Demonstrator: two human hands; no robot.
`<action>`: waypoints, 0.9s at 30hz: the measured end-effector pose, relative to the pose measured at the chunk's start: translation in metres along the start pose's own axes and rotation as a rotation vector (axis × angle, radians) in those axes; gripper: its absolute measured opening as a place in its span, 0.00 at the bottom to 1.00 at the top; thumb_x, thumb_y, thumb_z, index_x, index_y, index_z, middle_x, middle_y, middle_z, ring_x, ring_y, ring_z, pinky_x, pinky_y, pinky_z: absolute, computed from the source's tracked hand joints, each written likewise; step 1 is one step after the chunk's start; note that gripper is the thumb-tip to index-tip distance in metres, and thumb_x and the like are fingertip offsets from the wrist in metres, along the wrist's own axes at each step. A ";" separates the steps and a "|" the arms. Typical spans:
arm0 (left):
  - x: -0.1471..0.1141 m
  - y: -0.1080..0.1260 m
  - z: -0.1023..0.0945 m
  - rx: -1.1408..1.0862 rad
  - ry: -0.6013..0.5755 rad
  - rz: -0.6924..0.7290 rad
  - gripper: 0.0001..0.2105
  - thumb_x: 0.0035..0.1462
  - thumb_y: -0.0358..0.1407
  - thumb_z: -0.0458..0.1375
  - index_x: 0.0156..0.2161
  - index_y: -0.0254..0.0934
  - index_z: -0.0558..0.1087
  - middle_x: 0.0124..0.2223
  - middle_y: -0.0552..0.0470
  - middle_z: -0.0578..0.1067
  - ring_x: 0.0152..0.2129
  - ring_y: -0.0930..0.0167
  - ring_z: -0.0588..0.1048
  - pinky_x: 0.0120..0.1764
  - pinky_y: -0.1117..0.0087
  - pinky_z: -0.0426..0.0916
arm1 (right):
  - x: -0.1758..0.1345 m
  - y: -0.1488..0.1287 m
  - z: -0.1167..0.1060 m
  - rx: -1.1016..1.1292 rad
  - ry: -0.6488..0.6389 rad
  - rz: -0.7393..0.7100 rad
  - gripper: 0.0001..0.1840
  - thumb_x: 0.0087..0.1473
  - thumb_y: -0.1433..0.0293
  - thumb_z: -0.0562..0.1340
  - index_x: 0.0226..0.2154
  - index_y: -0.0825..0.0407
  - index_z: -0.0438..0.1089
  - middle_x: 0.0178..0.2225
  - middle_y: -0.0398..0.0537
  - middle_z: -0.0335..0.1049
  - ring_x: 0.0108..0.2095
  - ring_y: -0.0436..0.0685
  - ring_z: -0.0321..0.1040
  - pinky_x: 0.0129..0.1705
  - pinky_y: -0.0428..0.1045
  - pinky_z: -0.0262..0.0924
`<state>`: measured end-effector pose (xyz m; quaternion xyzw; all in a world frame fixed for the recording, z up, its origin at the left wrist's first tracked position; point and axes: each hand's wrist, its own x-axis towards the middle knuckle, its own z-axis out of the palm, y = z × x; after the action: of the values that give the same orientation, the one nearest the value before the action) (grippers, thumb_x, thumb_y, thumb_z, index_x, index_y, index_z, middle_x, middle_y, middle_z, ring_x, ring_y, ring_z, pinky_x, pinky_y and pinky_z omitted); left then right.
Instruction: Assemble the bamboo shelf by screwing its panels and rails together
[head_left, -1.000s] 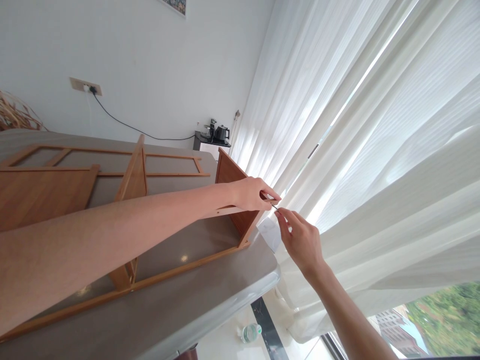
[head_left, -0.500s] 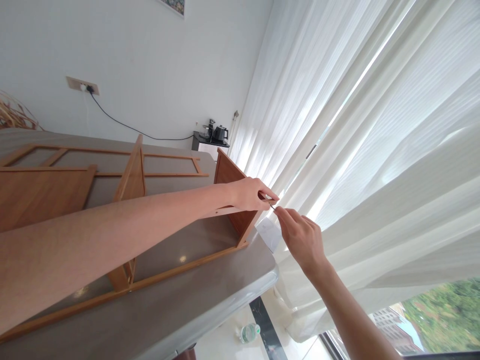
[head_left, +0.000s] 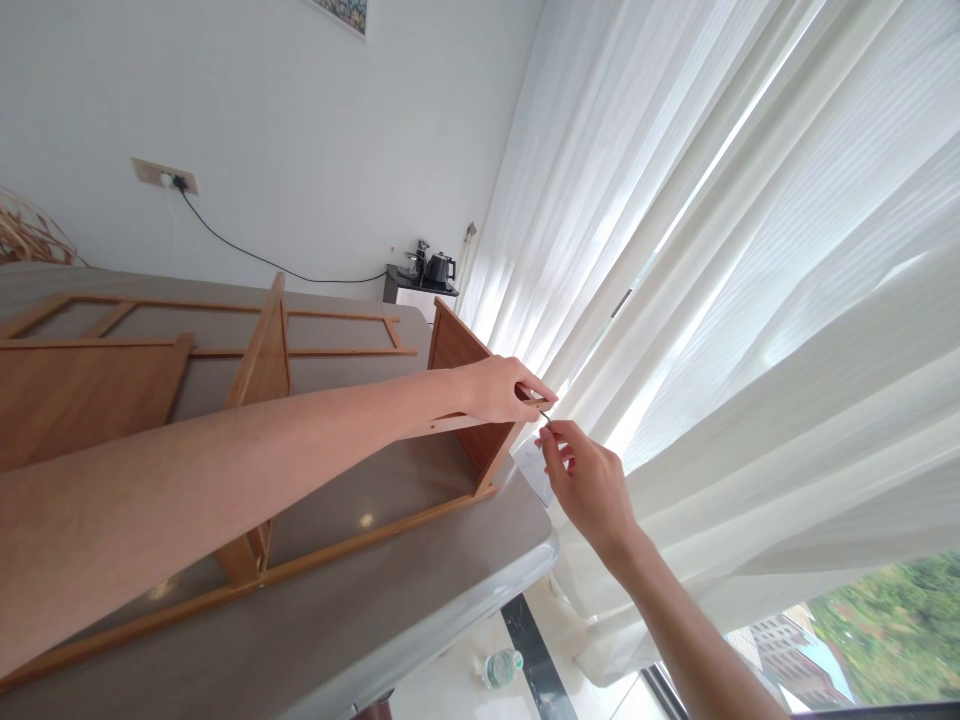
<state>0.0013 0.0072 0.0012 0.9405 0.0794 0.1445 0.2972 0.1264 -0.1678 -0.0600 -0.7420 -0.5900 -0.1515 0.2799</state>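
Note:
My left hand [head_left: 495, 388] reaches across the wooden furniture frame and is closed round the end of a wooden rail [head_left: 442, 424], at the top corner of the upright end panel [head_left: 457, 345]. Most of the rail is hidden under my left forearm. In my right hand [head_left: 592, 485], a thin, bent metal hex key [head_left: 547, 416] is pinched between thumb and fingers. Its tip meets the rail's outer end, beside my left fingertips. Whatever screw it sits in is too small to see. The frame's long lower rail [head_left: 375, 528] lies on the grey table.
The grey table [head_left: 450, 570] has a rounded corner near my right arm. A middle wooden panel [head_left: 262, 345] stands upright. White curtains [head_left: 675, 350] hang close on the right. A plastic bottle [head_left: 501, 668] is on the floor, and a black kettle [head_left: 440, 268] sits at the back.
My right hand has shifted slightly down and left, and its wrist has turned, swinging the hex key's outer part downward. The left hand keeps its hold on the rail.

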 end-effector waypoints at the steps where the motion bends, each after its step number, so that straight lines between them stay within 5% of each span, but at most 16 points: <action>1: 0.000 0.000 0.000 0.002 -0.001 0.001 0.22 0.52 0.40 0.58 0.53 0.51 0.77 0.40 0.56 0.78 0.34 0.73 0.74 0.39 0.74 0.64 | -0.001 0.000 0.000 -0.017 0.010 -0.010 0.12 0.67 0.60 0.52 0.37 0.47 0.66 0.29 0.39 0.75 0.25 0.49 0.72 0.26 0.44 0.56; 17: -0.004 0.003 -0.003 -0.021 -0.033 -0.002 0.24 0.52 0.41 0.59 0.55 0.48 0.76 0.45 0.53 0.77 0.38 0.71 0.73 0.38 0.75 0.64 | 0.000 0.015 0.000 -0.338 0.192 -0.292 0.12 0.69 0.67 0.53 0.37 0.50 0.70 0.24 0.39 0.71 0.21 0.47 0.64 0.24 0.46 0.45; 27: -0.004 0.003 -0.004 -0.007 -0.064 -0.002 0.26 0.50 0.40 0.60 0.57 0.49 0.74 0.47 0.55 0.77 0.36 0.72 0.73 0.38 0.75 0.64 | 0.002 0.013 0.000 -0.360 0.214 -0.320 0.10 0.68 0.69 0.55 0.37 0.50 0.71 0.23 0.37 0.69 0.20 0.46 0.59 0.24 0.47 0.43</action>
<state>-0.0034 0.0059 0.0056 0.9434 0.0702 0.1142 0.3032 0.1396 -0.1679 -0.0613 -0.6568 -0.6305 -0.3742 0.1765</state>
